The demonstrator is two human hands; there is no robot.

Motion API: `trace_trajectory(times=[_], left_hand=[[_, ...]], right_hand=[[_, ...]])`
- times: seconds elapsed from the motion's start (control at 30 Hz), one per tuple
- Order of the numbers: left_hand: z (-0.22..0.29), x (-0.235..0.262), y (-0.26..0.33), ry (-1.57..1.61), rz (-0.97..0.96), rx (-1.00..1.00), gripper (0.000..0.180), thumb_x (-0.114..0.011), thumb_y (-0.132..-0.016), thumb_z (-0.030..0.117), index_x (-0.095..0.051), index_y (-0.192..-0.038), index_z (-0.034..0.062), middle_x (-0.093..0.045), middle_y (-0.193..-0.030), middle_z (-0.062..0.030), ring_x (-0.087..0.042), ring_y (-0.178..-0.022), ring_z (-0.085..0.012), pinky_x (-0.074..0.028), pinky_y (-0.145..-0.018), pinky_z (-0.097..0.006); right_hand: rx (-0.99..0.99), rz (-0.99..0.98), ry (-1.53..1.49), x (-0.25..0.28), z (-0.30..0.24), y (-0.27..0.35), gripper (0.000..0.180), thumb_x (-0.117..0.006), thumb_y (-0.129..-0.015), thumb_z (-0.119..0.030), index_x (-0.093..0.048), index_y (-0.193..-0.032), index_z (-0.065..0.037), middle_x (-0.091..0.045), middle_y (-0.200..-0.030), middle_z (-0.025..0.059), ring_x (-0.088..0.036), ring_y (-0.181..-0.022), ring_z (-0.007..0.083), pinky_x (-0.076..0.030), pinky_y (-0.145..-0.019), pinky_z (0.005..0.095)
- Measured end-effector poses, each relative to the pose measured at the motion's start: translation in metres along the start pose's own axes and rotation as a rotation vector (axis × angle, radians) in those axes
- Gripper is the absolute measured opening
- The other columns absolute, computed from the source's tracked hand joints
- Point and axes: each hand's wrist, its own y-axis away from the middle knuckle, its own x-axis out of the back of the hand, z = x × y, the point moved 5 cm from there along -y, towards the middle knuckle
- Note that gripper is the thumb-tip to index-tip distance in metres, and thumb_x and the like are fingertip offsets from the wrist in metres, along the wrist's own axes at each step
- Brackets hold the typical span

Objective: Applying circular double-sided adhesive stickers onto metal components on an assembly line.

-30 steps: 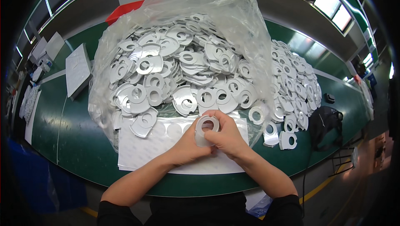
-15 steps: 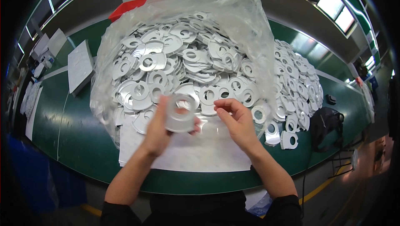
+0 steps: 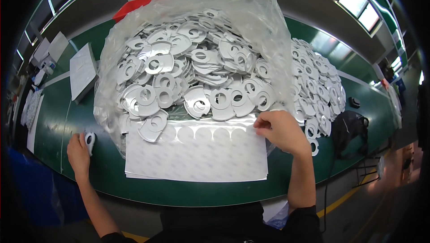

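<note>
At the left of the table my left hand [image 3: 79,157] is closed at the edge of a flat silver-white plate with a round hole [image 3: 90,143], which stands tilted over the green surface. My right hand [image 3: 282,131] is bent over the right end of a stack of white sheets [image 3: 197,158], thumb and fingers drawn together. Whatever lies between those fingertips is too small to make out. Faint round outlines run along the sheet's far edge. One loose holed plate [image 3: 153,125] overlaps its far left corner.
A large clear plastic bag [image 3: 264,10] spills a heap of holed plates [image 3: 201,57] behind the sheets. More plates [image 3: 319,88] are piled at the right, beside a black bag [image 3: 351,133]. A white box [image 3: 83,73] and a red bin [image 3: 133,8] stand at the left and back.
My left hand has carried the plate from above the sheets to the far left of the table. My right hand has shifted right and nearer the sheets' right end.
</note>
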Motion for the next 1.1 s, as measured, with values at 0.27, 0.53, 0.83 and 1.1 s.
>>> trace_trajectory(times=[0.27, 0.53, 0.83, 1.1], left_hand=[[0.115, 0.041, 0.041, 0.302, 0.060, -0.364, 0.033, -0.061, -0.084, 0.019, -0.055, -0.108, -0.0021, -0.058, -0.106, -0.0186, -0.053, -0.101, -0.0340, -0.042, -0.085, -0.040], [0.199, 0.019, 0.081, 0.324, -0.203, -0.642, 0.038, -0.071, -0.073, 0.019, -0.053, -0.101, 0.0011, -0.059, -0.095, -0.0169, -0.054, -0.090, -0.0356, -0.043, -0.078, -0.042], [0.197, 0.046, 0.065, 0.351, -0.264, -0.606, 0.049, -0.074, -0.064, 0.007, -0.047, -0.105, 0.0033, -0.055, -0.090, -0.0183, -0.052, -0.086, -0.0377, -0.041, -0.074, -0.045], [0.268, 0.059, 0.078, 1.112, -0.810, -0.619, 0.058, -0.069, -0.071, 0.009, -0.044, -0.122, 0.0033, -0.054, -0.096, -0.0121, -0.058, -0.093, -0.0235, -0.049, -0.076, -0.036]], right_hand=[[0.153, -0.142, 0.078, -0.011, -0.013, 0.008, 0.034, -0.073, -0.059, -0.005, -0.060, -0.091, -0.007, -0.059, -0.095, 0.0075, -0.052, -0.099, 0.0262, -0.045, -0.081, 0.0339], [0.208, -0.072, 0.029, -0.013, -0.022, 0.009, 0.034, -0.076, -0.057, -0.008, -0.061, -0.088, -0.007, -0.058, -0.104, 0.0098, -0.052, -0.099, 0.0270, -0.044, -0.083, 0.0334], [0.114, -0.036, 0.177, -0.019, -0.025, 0.010, 0.034, -0.077, -0.060, -0.013, -0.061, -0.088, -0.004, -0.060, -0.085, 0.0087, -0.057, -0.085, 0.0273, -0.046, -0.074, 0.0359], [0.094, -0.091, 0.156, -0.024, -0.014, 0.004, 0.035, -0.078, -0.060, -0.012, -0.057, -0.086, -0.002, -0.059, -0.086, 0.0113, -0.057, -0.087, 0.0291, -0.046, -0.074, 0.0383]])
